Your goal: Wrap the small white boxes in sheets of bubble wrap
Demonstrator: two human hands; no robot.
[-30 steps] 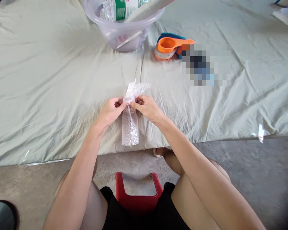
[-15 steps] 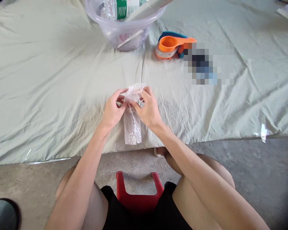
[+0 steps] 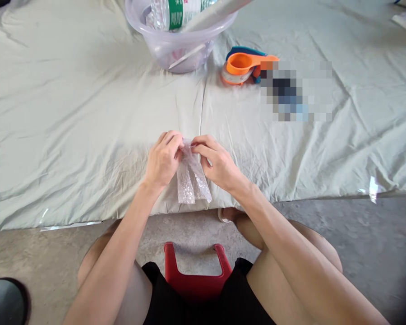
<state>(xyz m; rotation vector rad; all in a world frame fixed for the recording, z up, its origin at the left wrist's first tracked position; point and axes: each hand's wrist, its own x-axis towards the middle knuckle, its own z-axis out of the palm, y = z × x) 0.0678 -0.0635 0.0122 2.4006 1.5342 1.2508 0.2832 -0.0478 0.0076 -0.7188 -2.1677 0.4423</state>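
A piece of clear bubble wrap (image 3: 189,180) lies near the front edge of the cloth-covered table, its lower end split into two flaps. My left hand (image 3: 165,155) pinches its far end from the left, fingers curled. From the right, my right hand (image 3: 216,160) grips the same far end between thumb and fingertips. The fingertips of both hands are close together. Whether anything is inside the wrap I cannot tell.
At the back stands a translucent purple basin (image 3: 186,40) with a green-labelled plastic bottle (image 3: 176,13) in it. An orange and teal tape dispenser (image 3: 243,65) lies right of it, beside a pixelated patch. A red stool (image 3: 198,282) is below me.
Both hands have turned more palm-down over the far end of the bubble wrap. Its lower end has spread from one narrow strip into two flaps, and its upright top is lower.
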